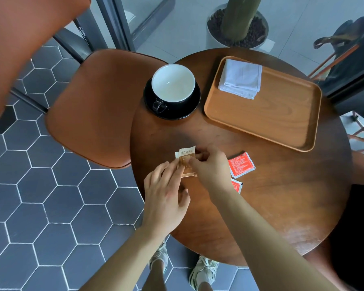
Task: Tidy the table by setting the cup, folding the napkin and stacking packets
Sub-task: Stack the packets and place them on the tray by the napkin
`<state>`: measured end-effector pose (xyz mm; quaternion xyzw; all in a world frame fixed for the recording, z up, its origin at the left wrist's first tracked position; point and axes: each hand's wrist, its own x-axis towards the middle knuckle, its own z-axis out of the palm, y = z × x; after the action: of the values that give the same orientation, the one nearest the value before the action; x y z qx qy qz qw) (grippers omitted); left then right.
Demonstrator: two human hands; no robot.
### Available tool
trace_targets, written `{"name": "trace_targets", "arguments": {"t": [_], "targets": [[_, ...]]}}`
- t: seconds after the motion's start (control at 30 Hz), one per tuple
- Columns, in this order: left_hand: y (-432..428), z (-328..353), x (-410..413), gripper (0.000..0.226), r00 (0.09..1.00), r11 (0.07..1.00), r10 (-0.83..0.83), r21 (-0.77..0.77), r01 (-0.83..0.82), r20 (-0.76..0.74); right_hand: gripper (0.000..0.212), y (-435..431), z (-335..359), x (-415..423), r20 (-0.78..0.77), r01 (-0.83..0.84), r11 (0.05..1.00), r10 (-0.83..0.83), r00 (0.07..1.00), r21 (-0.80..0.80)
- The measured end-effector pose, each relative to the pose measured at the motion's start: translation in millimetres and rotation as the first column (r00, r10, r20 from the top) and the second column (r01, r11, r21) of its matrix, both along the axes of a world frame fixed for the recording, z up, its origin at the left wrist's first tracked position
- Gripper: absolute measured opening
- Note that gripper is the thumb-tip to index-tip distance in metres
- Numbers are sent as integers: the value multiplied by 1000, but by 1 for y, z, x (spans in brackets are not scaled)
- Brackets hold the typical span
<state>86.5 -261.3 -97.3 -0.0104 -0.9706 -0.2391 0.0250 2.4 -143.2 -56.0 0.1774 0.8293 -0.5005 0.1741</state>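
Observation:
A black cup with a white inside stands upright on a black saucer at the table's far left. A folded white napkin lies in the far corner of a wooden tray. Near the front left of the table, brown and white packets lie under both hands. My right hand pinches them from the right. The fingertips of my left hand press on them from the left. A red packet lies to the right, and another red packet peeks out beside my right wrist.
The round dark wooden table has an orange chair against its left edge. A planter stands beyond the table. A dark bag on another chair is at the far right. Grey hexagon floor tiles and my shoes show below.

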Motion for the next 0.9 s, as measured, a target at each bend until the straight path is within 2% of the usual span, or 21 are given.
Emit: {"name": "trace_targets", "arguments": {"t": [0.1,0.23,0.3,0.4,0.47,0.57,0.63,0.77,0.9], "targets": [[1,-2,2,62,1000,1000,15,26,-15,4,19,2,2,1,87,59,990,-48,995,-129],[3,-2,4,67,999,996,33,80,-33,0,16,2,7,9,193,127,945,-70,979,-302],[2,-1,5,69,1000,995,22,101,-22,7,18,0,7,14,166,112,957,-68,984,-267],[-1,0,7,70,1000,990,0,144,0,-4,12,-4,4,20,-7,-29,999,29,1000,-29],[-3,2,7,63,999,974,42,225,-35,-24,10,-4,5,23,-101,-54,998,57,993,37],[-5,10,0,52,989,923,139,367,-114,-42,17,5,9,22,-207,-49,998,53,977,28],[-3,18,-9,50,983,873,183,458,-169,14,28,13,13,19,-242,-70,997,57,969,-44],[7,31,-34,45,963,742,195,615,-269,186,36,20,19,13,-179,-30,980,-5,984,-196],[17,33,-46,30,952,718,258,627,-302,163,29,24,17,11,-132,32,972,-64,989,-233]]}}
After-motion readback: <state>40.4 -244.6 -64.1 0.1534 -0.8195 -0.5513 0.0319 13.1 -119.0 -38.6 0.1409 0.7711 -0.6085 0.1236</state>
